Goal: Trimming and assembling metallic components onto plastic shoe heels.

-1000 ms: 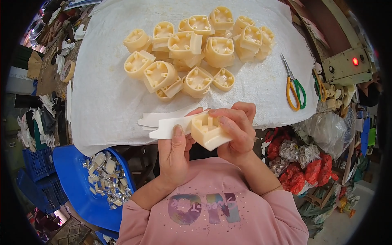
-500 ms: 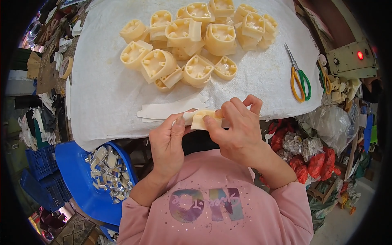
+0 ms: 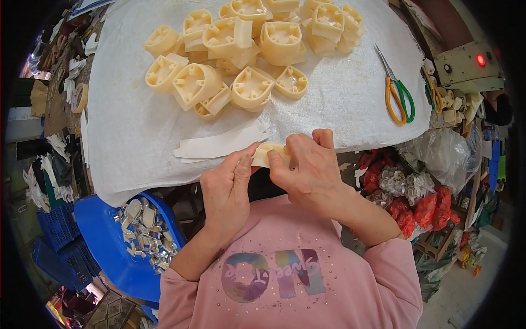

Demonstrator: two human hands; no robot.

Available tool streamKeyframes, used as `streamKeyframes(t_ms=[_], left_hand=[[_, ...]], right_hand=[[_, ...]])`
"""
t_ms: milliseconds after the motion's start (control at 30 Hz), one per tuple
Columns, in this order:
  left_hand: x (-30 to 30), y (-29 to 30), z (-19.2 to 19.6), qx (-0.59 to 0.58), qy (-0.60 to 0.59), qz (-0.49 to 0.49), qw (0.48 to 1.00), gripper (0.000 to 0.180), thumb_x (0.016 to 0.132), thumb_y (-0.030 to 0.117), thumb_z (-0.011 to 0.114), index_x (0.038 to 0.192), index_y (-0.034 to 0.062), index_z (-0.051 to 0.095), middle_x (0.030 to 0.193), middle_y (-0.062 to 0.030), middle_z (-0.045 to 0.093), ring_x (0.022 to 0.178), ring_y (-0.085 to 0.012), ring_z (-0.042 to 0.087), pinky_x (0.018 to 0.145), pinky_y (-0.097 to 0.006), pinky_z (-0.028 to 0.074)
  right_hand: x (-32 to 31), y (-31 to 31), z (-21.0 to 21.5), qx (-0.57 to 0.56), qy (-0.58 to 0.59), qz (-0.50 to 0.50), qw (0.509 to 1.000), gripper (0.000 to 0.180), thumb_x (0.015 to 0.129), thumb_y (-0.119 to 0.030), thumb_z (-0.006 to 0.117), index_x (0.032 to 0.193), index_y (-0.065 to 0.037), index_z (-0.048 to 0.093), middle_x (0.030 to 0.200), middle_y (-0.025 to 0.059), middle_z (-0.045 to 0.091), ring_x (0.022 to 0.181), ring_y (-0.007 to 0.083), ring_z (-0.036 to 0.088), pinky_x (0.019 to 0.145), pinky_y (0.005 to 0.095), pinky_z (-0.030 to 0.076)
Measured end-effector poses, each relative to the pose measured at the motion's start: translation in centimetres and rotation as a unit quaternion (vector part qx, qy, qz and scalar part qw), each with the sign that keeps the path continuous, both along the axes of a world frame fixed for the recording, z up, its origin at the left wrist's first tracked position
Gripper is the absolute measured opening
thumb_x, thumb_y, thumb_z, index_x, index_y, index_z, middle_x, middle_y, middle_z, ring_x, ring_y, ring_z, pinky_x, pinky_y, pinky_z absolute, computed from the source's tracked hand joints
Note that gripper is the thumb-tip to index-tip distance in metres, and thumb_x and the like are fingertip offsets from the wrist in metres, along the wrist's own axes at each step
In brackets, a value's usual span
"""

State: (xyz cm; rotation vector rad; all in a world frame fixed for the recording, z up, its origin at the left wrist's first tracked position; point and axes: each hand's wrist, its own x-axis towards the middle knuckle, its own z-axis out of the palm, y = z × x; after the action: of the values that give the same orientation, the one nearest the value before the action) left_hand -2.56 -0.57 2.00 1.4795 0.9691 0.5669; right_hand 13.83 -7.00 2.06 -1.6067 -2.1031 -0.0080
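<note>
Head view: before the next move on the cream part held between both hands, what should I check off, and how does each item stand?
1. Left hand on the cream plastic part: ok, thumb pressing it.
2. Right hand gripping the same part: ok.
3. Part's open face visible: cannot tell, fingers cover it.
4. White paper strip lying flat on the white cloth: ok.
5. Scissors apart from both hands: ok.
6. Pile of cream parts on the cloth: ok.

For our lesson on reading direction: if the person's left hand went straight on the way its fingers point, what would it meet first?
Most likely the white paper strip lying just beyond the left hand on the white cloth; depth is hard to judge.
</note>
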Motion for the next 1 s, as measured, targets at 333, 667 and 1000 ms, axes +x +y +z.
streamKeyframes(t_ms=[333,667,1000], left_hand=[[0.6,-0.8,-0.6,0.258,0.042,-0.03,0.965,0.037,0.099,0.02,0.045,0.125,-0.0064,0.052,0.113,-0.0169,0.061,0.095,-0.017,0.06,0.079,-0.029,0.047],[-0.4,0.6,-2.4,0.017,-0.278,-0.014,0.96,0.018,0.087,0.008,0.065,0.102,-0.002,0.067,0.1,-0.0072,0.053,0.084,-0.016,0.06,0.073,-0.025,0.05],[0.2,0.4,-1.2,0.233,-0.109,-0.024,0.966,0.012,0.082,0.007,0.069,0.089,-0.0008,0.065,0.07,-0.0051,0.055,0.063,-0.0106,0.056,0.053,-0.022,0.044]], right_hand=[[0.2,0.7,-1.6,0.022,0.041,-0.031,0.998,0.024,0.072,-0.012,0.061,0.095,-0.011,0.055,0.074,0.004,0.042,0.07,0.0206,0.048,0.069,0.0398,0.028],[1.2,0.2,-1.7,0.013,0.232,0.034,0.972,0.046,0.058,0.004,0.064,0.101,-0.01,0.061,0.081,0.0024,0.049,0.074,0.0193,0.048,0.075,0.0377,0.026],[1.2,0.0,-1.9,-0.026,0.292,0.07,0.953,0.045,0.056,0.006,0.061,0.1,-0.004,0.06,0.079,0.0067,0.046,0.079,0.023,0.048,0.074,0.0375,0.027]])
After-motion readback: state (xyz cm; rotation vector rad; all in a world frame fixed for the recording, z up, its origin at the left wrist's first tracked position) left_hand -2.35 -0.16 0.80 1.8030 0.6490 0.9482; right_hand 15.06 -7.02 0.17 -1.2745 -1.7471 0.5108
